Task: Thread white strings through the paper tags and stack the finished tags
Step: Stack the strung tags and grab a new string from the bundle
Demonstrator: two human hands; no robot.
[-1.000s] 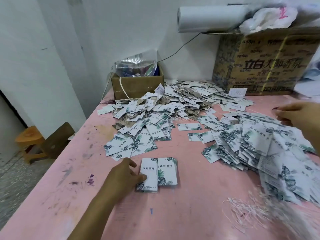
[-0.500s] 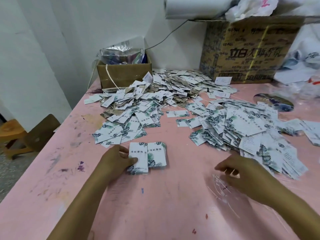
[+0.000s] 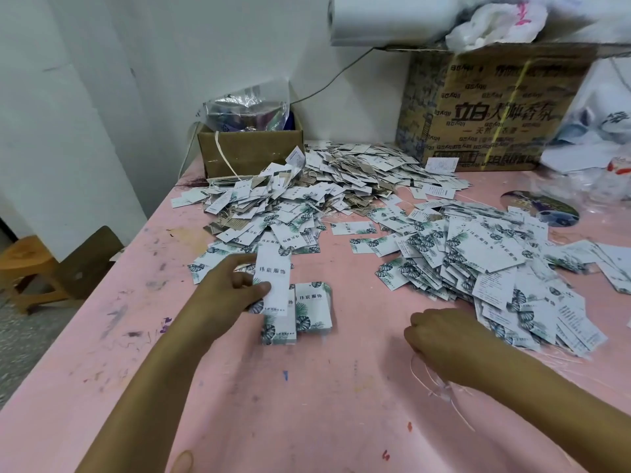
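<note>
The left hand [image 3: 235, 288] is pinching 1 tag [image 3: 273, 271] above the 2 stacks [image 3: 312, 310] at centre. The right hand [image 3: 440, 336] is closing its fingers on white strings [image 3: 432, 378] at lower right; I think it should be pulling out only 1. In the small box [image 3: 251, 151] at upper left a plastic bag [image 3: 246, 107] is sitting.

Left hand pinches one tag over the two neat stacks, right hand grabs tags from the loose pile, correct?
No. In the head view the right hand grips white strings on the table, beside the loose pile. The left hand does pinch one tag over the neat stacks.
</note>
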